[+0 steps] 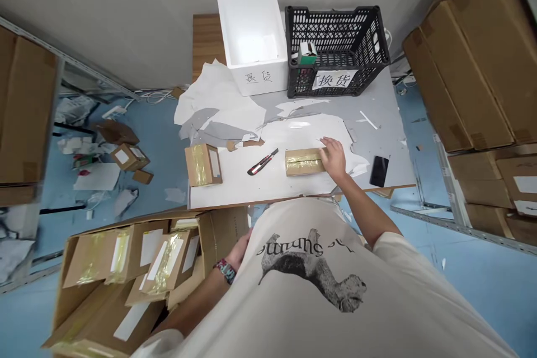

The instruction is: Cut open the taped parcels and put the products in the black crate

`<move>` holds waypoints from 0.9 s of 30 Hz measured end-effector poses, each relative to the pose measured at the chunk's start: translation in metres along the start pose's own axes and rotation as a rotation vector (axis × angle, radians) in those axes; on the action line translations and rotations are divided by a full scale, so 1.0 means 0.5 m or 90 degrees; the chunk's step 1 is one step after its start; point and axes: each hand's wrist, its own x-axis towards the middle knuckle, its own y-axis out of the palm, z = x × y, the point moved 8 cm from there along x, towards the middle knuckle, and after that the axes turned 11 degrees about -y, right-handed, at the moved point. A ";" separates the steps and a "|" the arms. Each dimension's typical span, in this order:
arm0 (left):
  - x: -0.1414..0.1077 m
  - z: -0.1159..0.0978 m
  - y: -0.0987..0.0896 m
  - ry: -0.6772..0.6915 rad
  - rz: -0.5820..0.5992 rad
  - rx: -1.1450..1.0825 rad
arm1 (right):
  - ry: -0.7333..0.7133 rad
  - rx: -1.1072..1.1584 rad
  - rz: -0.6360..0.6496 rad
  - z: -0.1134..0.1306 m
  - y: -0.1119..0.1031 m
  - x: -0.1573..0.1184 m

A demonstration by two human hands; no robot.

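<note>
A small cardboard box (305,162) sealed with yellowish tape lies on the white-covered table, in front of my body. My right hand (334,158) is closed around its right end, with the thumb over the top. My left hand (240,249) hangs low beside my shirt, below the table's front edge; its fingers are hidden by the shirt. To the left of the small box lies a red and black utility knife (262,162), touched by neither hand. Another taped cardboard box (203,165) stands at the table's left front corner.
At the back of the table are a white foam box (259,75) and a black plastic crate (331,56) holding a small green and white carton. A phone (379,172) lies at right. A large carton (222,229) of taped boxes stands lower left. Stacked cartons (474,61) fill the right side.
</note>
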 end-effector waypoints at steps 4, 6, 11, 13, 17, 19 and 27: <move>-0.017 -0.126 -0.139 0.078 -0.289 0.058 | 0.095 0.055 -0.082 -0.063 -0.023 -0.032; -0.006 -0.252 -0.142 0.217 -0.342 0.084 | 0.169 0.106 -0.078 -0.098 -0.011 -0.057; 0.077 -0.516 0.022 0.439 -0.278 0.283 | 0.284 0.240 0.049 -0.139 0.052 -0.119; 0.094 -0.582 0.101 0.563 -0.290 0.415 | 0.247 0.242 0.092 -0.128 0.065 -0.122; 0.122 -0.642 0.184 0.661 -0.376 0.617 | 0.214 0.168 0.083 -0.108 0.063 -0.103; 0.130 -0.658 0.193 0.661 -0.388 0.673 | 0.200 0.123 0.057 -0.095 0.055 -0.091; 0.140 -0.726 0.162 0.565 -0.445 0.642 | 0.059 -0.022 0.013 -0.024 0.019 -0.122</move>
